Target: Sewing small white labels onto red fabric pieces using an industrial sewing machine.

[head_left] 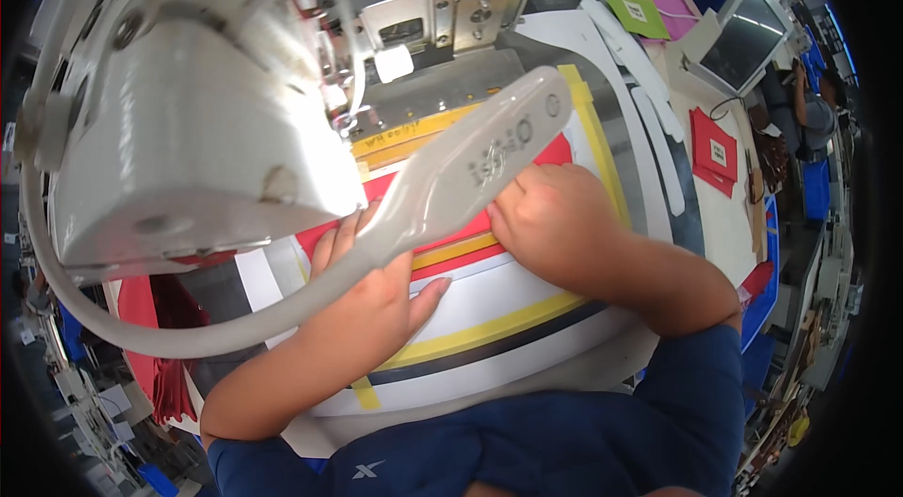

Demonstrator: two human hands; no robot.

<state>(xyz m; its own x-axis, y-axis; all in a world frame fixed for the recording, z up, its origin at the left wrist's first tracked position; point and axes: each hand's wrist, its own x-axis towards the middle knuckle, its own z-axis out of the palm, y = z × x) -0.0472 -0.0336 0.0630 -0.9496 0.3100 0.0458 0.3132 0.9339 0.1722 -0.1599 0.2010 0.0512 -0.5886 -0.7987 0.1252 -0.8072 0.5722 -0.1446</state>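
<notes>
While the left hand (384, 298) lays extended fingers (325, 250) on red material (463, 232), the right hand (557, 220) curls against it, grip unclear.

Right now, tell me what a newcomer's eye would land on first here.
Probably the bulky white machine head, glaring at the upper left. Next, the pale grey paddle on its curved neck, slanting across the middle. Beside it, the left hand and right hand rest at bright red material.
</notes>
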